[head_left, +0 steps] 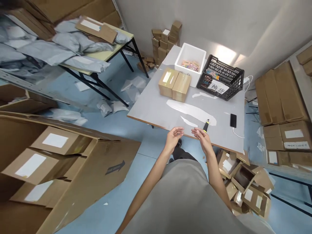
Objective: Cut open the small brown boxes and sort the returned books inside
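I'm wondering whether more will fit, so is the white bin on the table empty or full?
Neither: the white bin looks partly filled, with colourful items lying below its bare upper inner walls.

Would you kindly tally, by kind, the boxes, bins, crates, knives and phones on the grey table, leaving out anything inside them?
Boxes: 2
Bin: 1
Crate: 1
Knife: 1
Phone: 1
Total: 6
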Demonstrator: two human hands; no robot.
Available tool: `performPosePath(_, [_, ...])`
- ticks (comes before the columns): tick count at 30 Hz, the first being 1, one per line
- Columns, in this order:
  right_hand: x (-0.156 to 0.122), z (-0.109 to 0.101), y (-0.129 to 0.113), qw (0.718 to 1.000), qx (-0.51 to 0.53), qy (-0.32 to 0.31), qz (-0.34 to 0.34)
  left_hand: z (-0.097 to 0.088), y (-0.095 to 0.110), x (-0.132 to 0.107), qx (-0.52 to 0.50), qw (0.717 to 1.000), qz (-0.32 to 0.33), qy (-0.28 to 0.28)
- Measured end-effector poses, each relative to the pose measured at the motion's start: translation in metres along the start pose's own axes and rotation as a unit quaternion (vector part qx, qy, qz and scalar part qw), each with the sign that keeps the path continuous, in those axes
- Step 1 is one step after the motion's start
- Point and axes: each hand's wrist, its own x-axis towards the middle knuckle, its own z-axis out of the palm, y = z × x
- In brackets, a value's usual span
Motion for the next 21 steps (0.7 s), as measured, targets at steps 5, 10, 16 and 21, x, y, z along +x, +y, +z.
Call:
performPosePath(5, [0.066, 0.046, -0.008, 0.996, 0.011, -0.078, 0.029, -0.028, 0.037, 0.054, 0.033, 0.999, 0.005, 0.033])
performPosePath(10, [0.135, 0.089, -0.006, 0.990, -0.003, -0.139, 0.012, -0.057, 0.052, 0.108, 0.062, 0.994, -0.019, 0.083])
performPosePath(16, [0.208, 0.120, -0.006, 0.979, -0.168, -0.106, -0.048, -0.084, 0.063, 0.173, 0.157, 0.981, 0.008, 0.110])
performPosePath(21, [0.266, 0.138, -0.019, 0.931, -0.348, -0.089, -0.070, -0.098, 0.096, 0.260, 0.322, 0.938, 0.073, 0.105])
